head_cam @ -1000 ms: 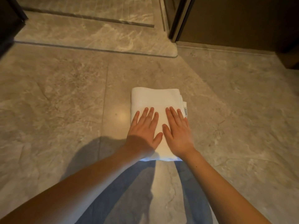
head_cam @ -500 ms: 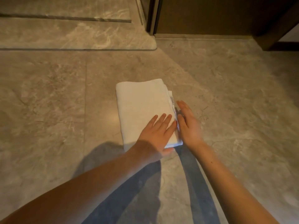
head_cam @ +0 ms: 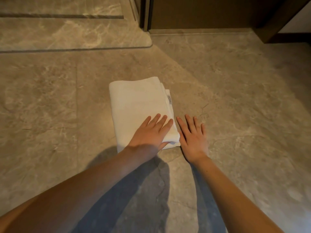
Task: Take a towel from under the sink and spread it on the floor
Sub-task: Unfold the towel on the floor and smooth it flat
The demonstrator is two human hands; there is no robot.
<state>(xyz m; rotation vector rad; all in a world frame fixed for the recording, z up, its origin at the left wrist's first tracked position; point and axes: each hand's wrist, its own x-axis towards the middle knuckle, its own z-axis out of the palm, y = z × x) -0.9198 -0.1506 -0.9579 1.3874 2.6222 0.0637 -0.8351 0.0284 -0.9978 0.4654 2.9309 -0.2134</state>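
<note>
Since half a second back, the right hand [head_cam: 193,137] has gone from standing edge-on against the towel's side to lying palm-down. A second ago both palms were on top of the towel, so that hand has come right off it.

Right now its fingers [head_cam: 189,121] are straight and fanned apart, flat on the floor [head_cam: 244,106] just beside the towel's right edge. Can't tell if the index side actually touches the cloth. The left hand [head_cam: 149,133] has its fingers straight too, only slightly apart, pressing flat on the towel's near right corner. Its thumb sits at the near edge, and whether it's hooked under I can't say.

The towel [head_cam: 138,105] is white and folded into a tidy rectangle, lying on grey-brown marble-look tile. A small label [head_cam: 169,99] sticks out on its right side. Further back there's a raised stone step [head_cam: 75,36] at upper left and a dark wood panel [head_cam: 202,12] along the top.
</note>
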